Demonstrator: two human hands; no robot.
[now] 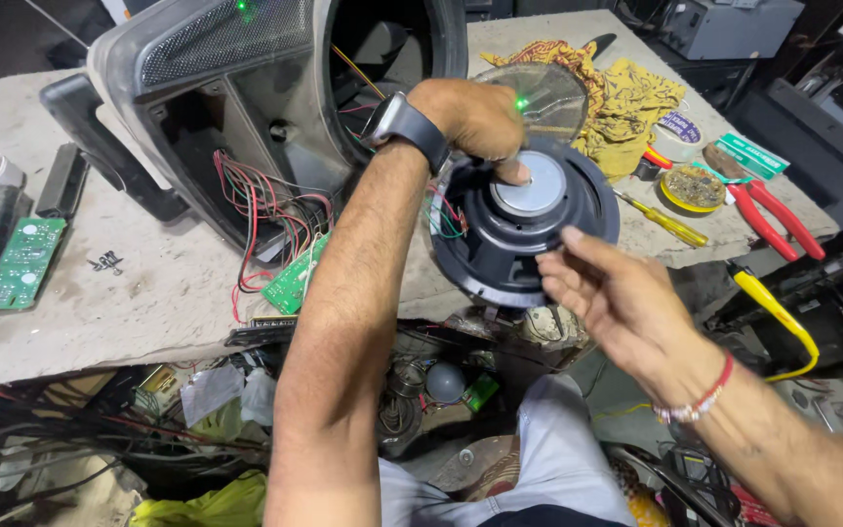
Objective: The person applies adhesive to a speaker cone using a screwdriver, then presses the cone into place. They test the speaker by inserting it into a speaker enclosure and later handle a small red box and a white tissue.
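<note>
A black round loudspeaker driver (500, 239) with a silver magnet cap stands tilted at the table's front edge, thin wires trailing from its left side. My left hand (475, 117), a dark watch on the wrist, grips the driver from above, thumb pressed on the silver cap. My right hand (602, 288) hovers just right of the driver's rim, palm up, fingers spread, holding nothing. Behind them lies an opened grey speaker cabinet (246, 88) with red and black wires spilling out.
A green circuit board (293, 278) hangs on the cabinet's wires; another green board (23, 262) lies at the left. A yellow cloth (626, 102), yellow screwdriver (665, 222), round tin (693, 187) and red pliers (773, 215) sit at the right. Cables and clutter fill the space under the table.
</note>
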